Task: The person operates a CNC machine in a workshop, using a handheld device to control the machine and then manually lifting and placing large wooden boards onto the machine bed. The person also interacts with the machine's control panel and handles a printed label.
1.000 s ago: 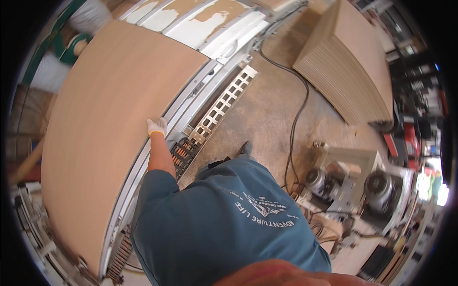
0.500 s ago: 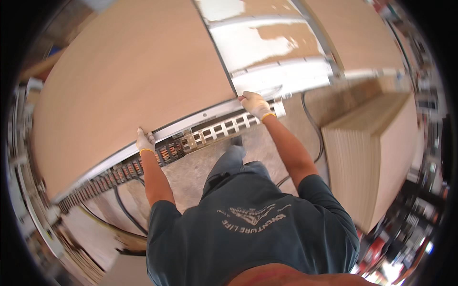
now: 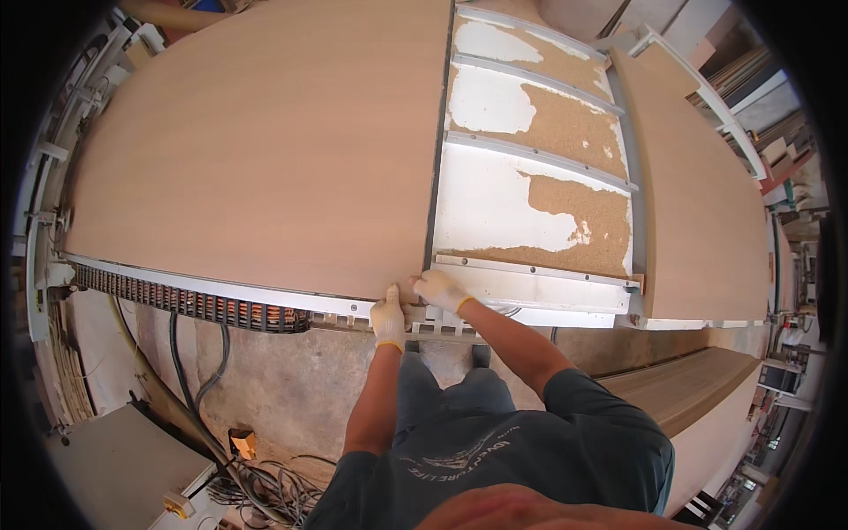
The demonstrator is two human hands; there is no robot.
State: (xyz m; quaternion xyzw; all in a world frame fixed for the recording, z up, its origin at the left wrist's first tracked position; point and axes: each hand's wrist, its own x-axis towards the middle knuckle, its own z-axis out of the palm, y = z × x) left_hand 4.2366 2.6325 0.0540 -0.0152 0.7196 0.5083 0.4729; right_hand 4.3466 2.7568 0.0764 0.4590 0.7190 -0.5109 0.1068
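Note:
A large flat brown board [image 3: 256, 159] lies on the machine bed, its near right corner in front of me. My left hand [image 3: 389, 320], in a pale glove with a yellow cuff, grips the near edge beside that corner, thumb on top and fingers hidden beneath. At the corner itself, my right hand [image 3: 440, 290], gloved alike, has its fingers curled against the board's edge. The two hands almost touch. Right of the board is a worn white and brown table section [image 3: 574, 208] crossed by metal strips [image 3: 539, 159].
Below the bed's near edge runs a black cable chain [image 3: 194, 296]. Another brown board [image 3: 698, 194] lies at the right, with a stack of boards [image 3: 689, 389] nearer me. Cables [image 3: 274, 486], a yellow box [image 3: 243, 443] and a grey cabinet [image 3: 119, 468] stand at lower left.
My left hand has moved right along the board's near edge to beside my right hand, which stays at the corner. The view has turned and shifted.

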